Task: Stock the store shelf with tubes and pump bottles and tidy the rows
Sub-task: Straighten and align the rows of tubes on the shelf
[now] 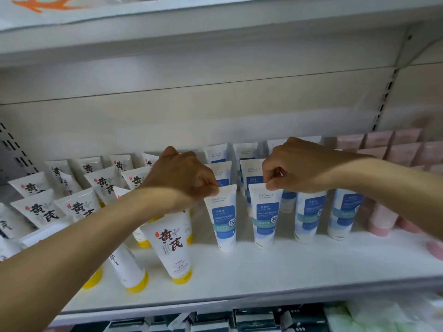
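Pinching crimped top edges, the left hand (184, 178) and right hand (294, 168) each held one blue-label tube (223, 219), (265, 216), cap down at the shelf (263, 279) front. Probably squaring that front row; yellow-cap tubes (171, 245) stood just left.

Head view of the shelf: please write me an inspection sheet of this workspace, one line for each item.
Surface: white shelf board, bare strip along the front edge.
Job's things: blue-label tubes standing cap-down in rows at centre; yellow-cap tubes at left, the front ones leaning; pink tubes at right, blurred. No pump bottles seen.
Clutter: nothing seen.
Grippers: left hand pinches the top seam of the left front blue tube; right hand pinches the top seam of the next blue tube.
Cables: a thin line runs down by the slotted upright; cannot tell whether it is a cable.
Surroundings: another shelf above; boxed goods below, blurred.
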{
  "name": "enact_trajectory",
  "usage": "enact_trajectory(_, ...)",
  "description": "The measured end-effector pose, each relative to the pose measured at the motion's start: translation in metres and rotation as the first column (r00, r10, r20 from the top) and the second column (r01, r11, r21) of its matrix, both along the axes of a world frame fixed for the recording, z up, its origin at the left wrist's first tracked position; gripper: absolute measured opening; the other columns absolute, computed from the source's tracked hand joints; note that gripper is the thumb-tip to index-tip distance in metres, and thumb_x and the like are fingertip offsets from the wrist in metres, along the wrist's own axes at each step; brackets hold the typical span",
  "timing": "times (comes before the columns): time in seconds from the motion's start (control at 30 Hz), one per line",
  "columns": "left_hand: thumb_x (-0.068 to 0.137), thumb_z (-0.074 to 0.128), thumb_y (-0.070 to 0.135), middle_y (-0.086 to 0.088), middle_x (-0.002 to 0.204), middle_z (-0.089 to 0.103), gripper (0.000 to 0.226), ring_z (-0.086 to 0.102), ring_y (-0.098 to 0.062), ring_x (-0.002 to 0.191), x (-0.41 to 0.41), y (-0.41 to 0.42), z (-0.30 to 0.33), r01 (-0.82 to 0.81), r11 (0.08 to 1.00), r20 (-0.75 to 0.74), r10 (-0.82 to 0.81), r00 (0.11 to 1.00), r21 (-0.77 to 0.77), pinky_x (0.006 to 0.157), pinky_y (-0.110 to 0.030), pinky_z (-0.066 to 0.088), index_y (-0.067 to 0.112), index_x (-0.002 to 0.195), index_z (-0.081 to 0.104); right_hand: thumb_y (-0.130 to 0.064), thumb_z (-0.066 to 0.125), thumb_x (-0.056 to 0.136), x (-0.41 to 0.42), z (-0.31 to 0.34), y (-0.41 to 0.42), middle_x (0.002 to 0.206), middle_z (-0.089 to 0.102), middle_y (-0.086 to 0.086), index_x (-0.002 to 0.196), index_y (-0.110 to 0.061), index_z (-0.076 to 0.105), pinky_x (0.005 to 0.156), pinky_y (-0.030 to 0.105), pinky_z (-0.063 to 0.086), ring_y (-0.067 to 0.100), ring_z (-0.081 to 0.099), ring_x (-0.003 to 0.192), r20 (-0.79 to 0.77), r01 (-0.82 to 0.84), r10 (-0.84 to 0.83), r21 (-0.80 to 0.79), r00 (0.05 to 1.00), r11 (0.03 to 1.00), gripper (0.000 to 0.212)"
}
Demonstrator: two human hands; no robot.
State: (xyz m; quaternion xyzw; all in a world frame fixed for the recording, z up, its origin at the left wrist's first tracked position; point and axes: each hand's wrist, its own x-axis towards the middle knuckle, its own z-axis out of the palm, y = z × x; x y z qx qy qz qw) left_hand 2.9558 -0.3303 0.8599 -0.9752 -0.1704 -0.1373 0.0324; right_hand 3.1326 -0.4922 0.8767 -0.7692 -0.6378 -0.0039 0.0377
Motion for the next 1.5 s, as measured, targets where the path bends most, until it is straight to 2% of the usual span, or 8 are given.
enact_trajectory(0.23,0.092,0.055,0.047,0.021,0.082,0.06,0.014,0.047,0.004,0.089,0.0,0.001,-0.001,0.002,0.999,-0.033,-0.003,0.999,-0.038,0.093,-0.028,0.026,0.04,0.092,0.068,-0.041,0.062,0.09,0.003,-0.005,0.003,0.072,0.063,-0.013,0.082,-0.028,0.067,0.064,0.013,0.03,0.006,0.057,0.07,0.002,-0.027,0.027,-0.01,1.0,1.0,0.016)
enact_trajectory(0.4,0.089,0.059,0.052,0.025,0.076,0.05,0.02,0.041,0.004,0.079,0.002,-0.002,-0.002,-0.026,0.998,-0.063,0.023,0.998,-0.058,0.082,-0.026,0.022,0.039,0.1,0.068,-0.047,0.062,0.086,0.004,-0.01,0.003,0.071,0.063,-0.008,0.082,-0.025,0.066,0.063,0.023,0.038,0.008,0.057,0.068,0.032,-0.028,0.03,-0.043,0.999,0.999,0.023)
enact_trajectory(0.77,0.086,0.063,0.051,0.023,0.077,0.056,0.019,0.049,0.002,0.085,0.004,0.0,-0.002,-0.003,0.995,-0.055,-0.002,0.998,-0.095,0.086,-0.025,0.024,0.041,0.099,0.072,-0.046,0.062,0.088,0.01,-0.011,0.006,0.074,0.068,-0.002,0.085,-0.021,0.069,0.059,0.015,0.027,0.011,0.06,0.068,0.022,-0.071,0.073,-0.053,0.997,0.996,0.025)
enact_trajectory(0.97,0.085,0.064,0.051,0.024,0.074,0.06,0.02,0.054,0.002,0.084,0.005,0.001,-0.004,-0.016,0.996,-0.044,0.012,0.999,-0.093,0.083,-0.025,0.023,0.038,0.098,0.073,-0.047,0.063,0.088,0.013,-0.012,0.009,0.081,0.071,-0.006,0.092,-0.022,0.071,0.062,0.014,0.032,0.009,0.062,0.069,0.01,-0.094,0.095,-0.057,0.995,0.994,0.027)
enact_trajectory(1.13,0.085,0.063,0.051,0.021,0.078,0.063,0.021,0.053,0.0,0.085,0.005,0.002,-0.002,-0.014,0.996,-0.053,0.01,0.999,-0.089,0.083,-0.025,0.024,0.039,0.099,0.073,-0.046,0.064,0.087,0.013,-0.013,0.011,0.072,0.067,-0.005,0.084,-0.022,0.069,0.061,0.018,0.035,0.01,0.06,0.065,0.014,-0.079,0.08,-0.063,0.997,0.995,0.025)
enact_trajectory(1.3,0.087,0.061,0.052,0.024,0.076,0.055,0.023,0.046,0.004,0.081,0.006,0.0,0.001,-0.018,0.997,-0.073,0.012,0.997,-0.079,0.079,-0.024,0.02,0.042,0.103,0.072,-0.048,0.063,0.087,0.015,-0.012,0.012,0.074,0.067,-0.008,0.087,-0.025,0.069,0.061,0.018,0.037,0.008,0.059,0.065,0.016,-0.087,0.088,-0.081,0.996,0.993,0.024)
enact_trajectory(1.4,0.088,0.06,0.051,0.025,0.076,0.049,0.022,0.035,0.012,0.076,0.004,-0.002,0.001,-0.024,0.996,-0.082,0.017,0.997,-0.088,0.074,-0.017,0.022,0.041,0.104,0.07,-0.051,0.063,0.085,0.018,-0.014,0.012,0.075,0.069,-0.008,0.089,-0.026,0.069,0.065,0.023,0.047,0.008,0.061,0.066,0.008,-0.091,0.092,-0.081,0.996,0.993,0.026)
enact_trajectory(1.5,0.088,0.059,0.05,0.025,0.075,0.049,0.023,0.033,0.013,0.075,0.002,-0.004,0.0,-0.016,0.997,-0.077,0.009,0.997,-0.08,0.074,-0.018,0.022,0.038,0.104,0.07,-0.055,0.063,0.083,0.02,-0.013,0.013,0.08,0.07,-0.011,0.093,-0.028,0.07,0.071,0.027,0.053,0.006,0.063,0.069,-0.015,-0.104,0.103,-0.093,0.995,0.99,0.03)
